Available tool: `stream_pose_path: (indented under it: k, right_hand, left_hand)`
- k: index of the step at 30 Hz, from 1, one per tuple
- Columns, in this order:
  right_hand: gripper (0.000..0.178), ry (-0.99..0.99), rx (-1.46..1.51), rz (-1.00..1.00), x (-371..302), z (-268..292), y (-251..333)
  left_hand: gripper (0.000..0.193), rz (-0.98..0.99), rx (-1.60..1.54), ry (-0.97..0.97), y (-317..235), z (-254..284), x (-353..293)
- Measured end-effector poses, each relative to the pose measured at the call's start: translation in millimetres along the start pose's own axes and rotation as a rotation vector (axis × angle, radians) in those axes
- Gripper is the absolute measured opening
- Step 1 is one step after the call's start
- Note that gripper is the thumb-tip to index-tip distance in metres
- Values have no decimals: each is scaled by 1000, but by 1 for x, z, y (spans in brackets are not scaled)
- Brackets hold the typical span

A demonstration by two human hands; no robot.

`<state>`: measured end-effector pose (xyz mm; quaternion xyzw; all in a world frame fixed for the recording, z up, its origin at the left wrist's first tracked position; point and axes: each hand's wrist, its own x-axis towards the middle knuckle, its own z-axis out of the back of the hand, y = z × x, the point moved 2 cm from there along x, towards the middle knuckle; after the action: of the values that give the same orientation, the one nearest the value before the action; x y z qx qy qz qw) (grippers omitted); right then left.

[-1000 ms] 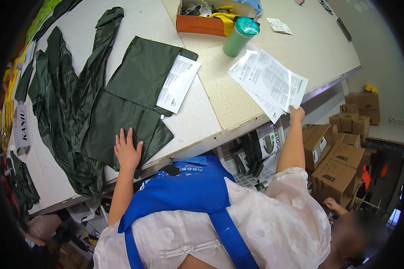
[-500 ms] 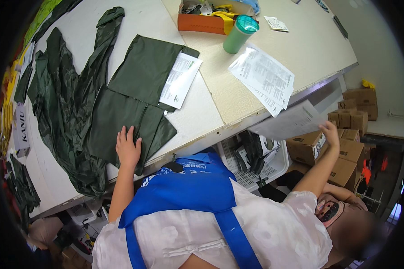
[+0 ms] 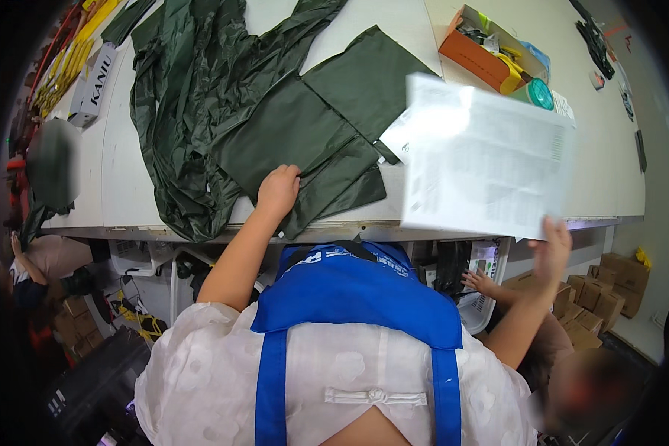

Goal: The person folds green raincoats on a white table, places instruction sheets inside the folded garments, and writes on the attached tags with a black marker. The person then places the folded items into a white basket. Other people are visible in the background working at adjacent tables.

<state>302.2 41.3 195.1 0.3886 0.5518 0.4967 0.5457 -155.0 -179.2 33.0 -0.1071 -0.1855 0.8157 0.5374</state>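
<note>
Wht sheet (image 3: pixel 487 160) blurred, illeg.; grn cup (image 3: pixel 538 94) partly hidden bhd it.

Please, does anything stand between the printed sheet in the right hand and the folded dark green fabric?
Yes, one thing is visible: a white paper at the right edge of the folded dark green fabric, partly covered in this view by the printed sheet in the right hand. I see nothing else between.

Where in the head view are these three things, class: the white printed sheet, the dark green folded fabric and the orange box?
White printed sheet (image 3: pixel 487 160): head view, middle of its face.
Dark green folded fabric (image 3: pixel 293 125): head view, its flat panel.
Orange box (image 3: pixel 471 62): head view, its outer side wall.
</note>
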Motion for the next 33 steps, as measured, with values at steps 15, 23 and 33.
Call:
stream_pose_path:
  k: [15,23,33]
  right_hand:
    - [26,153,169,-285,-46,-176,-111]
    - [35,696,138,-597,-66,-265,-156]
    - [52,-522,-584,199,118,4,-181]
  left_hand:
    - [11,72,-302,-118,-33,35,28]
    - [11,-54,-372,36,-63,19,24]
    - [10,-163,-312,-773,-67,130,83]
